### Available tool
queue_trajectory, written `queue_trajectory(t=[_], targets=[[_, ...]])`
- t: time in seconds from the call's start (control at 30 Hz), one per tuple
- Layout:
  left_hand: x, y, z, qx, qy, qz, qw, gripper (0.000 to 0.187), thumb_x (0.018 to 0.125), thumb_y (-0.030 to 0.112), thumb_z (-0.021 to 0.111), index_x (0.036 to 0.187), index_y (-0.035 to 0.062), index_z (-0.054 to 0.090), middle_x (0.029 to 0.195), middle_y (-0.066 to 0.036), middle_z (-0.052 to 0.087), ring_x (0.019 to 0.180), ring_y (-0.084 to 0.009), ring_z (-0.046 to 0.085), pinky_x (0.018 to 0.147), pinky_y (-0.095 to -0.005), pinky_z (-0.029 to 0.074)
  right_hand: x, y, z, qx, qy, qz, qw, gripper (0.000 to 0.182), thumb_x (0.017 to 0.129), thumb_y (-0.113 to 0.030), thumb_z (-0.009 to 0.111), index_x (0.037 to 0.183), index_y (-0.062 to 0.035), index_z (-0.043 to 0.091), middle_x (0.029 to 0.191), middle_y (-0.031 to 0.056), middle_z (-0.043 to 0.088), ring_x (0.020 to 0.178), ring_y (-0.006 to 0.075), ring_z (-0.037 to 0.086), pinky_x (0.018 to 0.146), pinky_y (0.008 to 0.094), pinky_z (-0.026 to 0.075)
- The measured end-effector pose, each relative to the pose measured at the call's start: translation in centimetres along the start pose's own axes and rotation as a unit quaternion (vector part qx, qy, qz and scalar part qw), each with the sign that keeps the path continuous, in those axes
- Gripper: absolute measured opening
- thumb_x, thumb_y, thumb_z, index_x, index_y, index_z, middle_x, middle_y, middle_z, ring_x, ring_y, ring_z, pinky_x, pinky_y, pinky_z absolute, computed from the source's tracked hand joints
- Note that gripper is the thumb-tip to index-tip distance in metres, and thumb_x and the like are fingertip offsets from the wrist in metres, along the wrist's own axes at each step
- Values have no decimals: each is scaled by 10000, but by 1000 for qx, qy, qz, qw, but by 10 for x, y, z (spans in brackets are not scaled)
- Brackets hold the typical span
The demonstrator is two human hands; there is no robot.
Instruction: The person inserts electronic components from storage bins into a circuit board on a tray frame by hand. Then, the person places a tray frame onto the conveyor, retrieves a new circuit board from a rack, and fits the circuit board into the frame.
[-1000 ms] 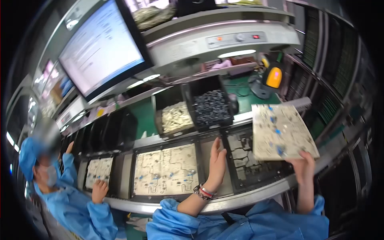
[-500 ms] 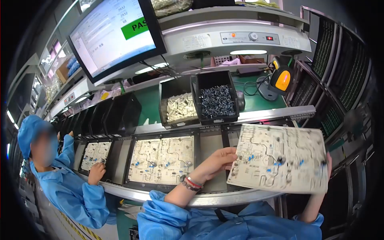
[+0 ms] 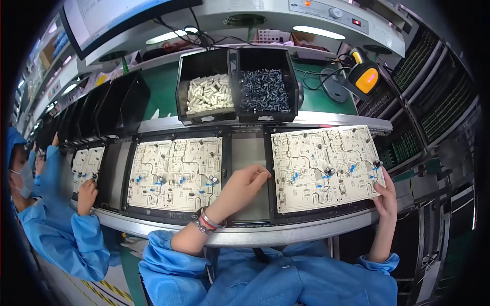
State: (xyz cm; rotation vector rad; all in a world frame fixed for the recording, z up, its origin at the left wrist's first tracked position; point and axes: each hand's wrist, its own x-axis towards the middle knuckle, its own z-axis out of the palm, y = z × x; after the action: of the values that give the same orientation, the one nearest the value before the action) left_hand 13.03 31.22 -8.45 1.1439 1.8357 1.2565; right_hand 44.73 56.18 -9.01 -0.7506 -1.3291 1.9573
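A cream circuit board (image 3: 326, 168) with black and blue parts lies over a dark frame at the right, its right side slightly askew. My right hand (image 3: 386, 196) grips the board's lower right edge, thumb on top. Just left of that frame is my left hand (image 3: 250, 181), fingers bent together near its left edge; what they hold, if anything, is hidden. A second cream board (image 3: 173, 171) sits flat in another dark frame, left of my left hand.
Behind the line stand black bins of white parts (image 3: 209, 94) and dark blue parts (image 3: 265, 92), with a yellow scanner (image 3: 365, 76) to their right. At the left, a co-worker's hand (image 3: 88, 193) touches a smaller-looking board (image 3: 87, 166). A metal rail (image 3: 286, 234) runs along the front.
The held board has gone down from the air onto the right frame. My left hand has let go of its left edge. The camera view has tilted downward.
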Motion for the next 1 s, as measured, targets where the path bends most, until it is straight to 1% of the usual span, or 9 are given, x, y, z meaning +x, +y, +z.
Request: queue_trajectory(t=[0.3,0.43,0.57,0.63,0.7,0.83,0.9,0.97,1.0], targets=[[-8,5,2,-21,-10,40,999,172,898,123,494,1009,21,578,544,9,441,511,-53,360,466,-256,296,10,2,7,-73,5,-5,997,704,801,31,568,1398,22,194,1349,177,401,1169,244,492,907,339,478],[-11,9,8,0,-10,54,998,167,895,111,495,1013,29,578,507,-40,398,474,-75,348,448,-277,285,18,-2,7,-173,-6,-22,985,747,783,-21,609,1409,11,201,1397,153,352,1266,229,382,1018,325,327],[-12,15,9,23,-34,42,998,165,892,102,495,1014,33,583,512,-59,398,470,-84,356,451,-276,298,31,-4,-5,-378,-30,-55,924,733,713,-155,696,1343,19,365,1330,110,405,1226,223,391,1028,308,268],[-12,14,12,20,-49,42,998,167,888,89,497,1018,35,587,524,-62,420,474,-83,363,457,-267,307,32,-2,-6,-633,-1,-94,768,659,697,-203,708,1267,16,460,1322,115,380,1217,246,352,1033,324,250],[-10,11,14,25,-34,56,998,174,882,70,498,1026,38,590,544,-67,445,479,-78,366,464,-257,313,29,12,3,-695,21,-111,710,643,705,-277,699,1233,18,483,1392,146,298,1257,326,253,1051,384,212],[-9,8,18,53,-48,70,995,184,868,48,510,1035,28,584,613,-57,510,507,-81,398,493,-236,341,25,32,13,-699,31,-167,694,605,730,-283,679,1261,-64,492,1434,135,269,1306,357,206,1067,424,177],[-7,11,20,85,-79,85,990,230,826,58,565,1053,24,581,805,-85,579,670,-156,531,618,-270,437,23,29,19,-739,2,-145,658,582,742,-276,670,1268,-97,498,1442,131,265,1327,362,182,1073,434,166],[-3,11,26,227,-101,279,927,312,769,81,621,1073,22,576,1029,-120,562,962,-271,548,815,-347,461,21,25,24,-752,-19,-154,640,497,774,-233,642,1248,-140,527,1445,112,274,1350,363,147,1081,450,151],[-5,5,29,247,-146,247,926,371,729,113,659,1077,15,573,1149,-133,517,1142,-333,454,932,-404,416,19,20,32,-687,-37,-199,698,433,765,-174,656,1187,-117,574,1407,107,356,1338,365,214,1081,466,166]])
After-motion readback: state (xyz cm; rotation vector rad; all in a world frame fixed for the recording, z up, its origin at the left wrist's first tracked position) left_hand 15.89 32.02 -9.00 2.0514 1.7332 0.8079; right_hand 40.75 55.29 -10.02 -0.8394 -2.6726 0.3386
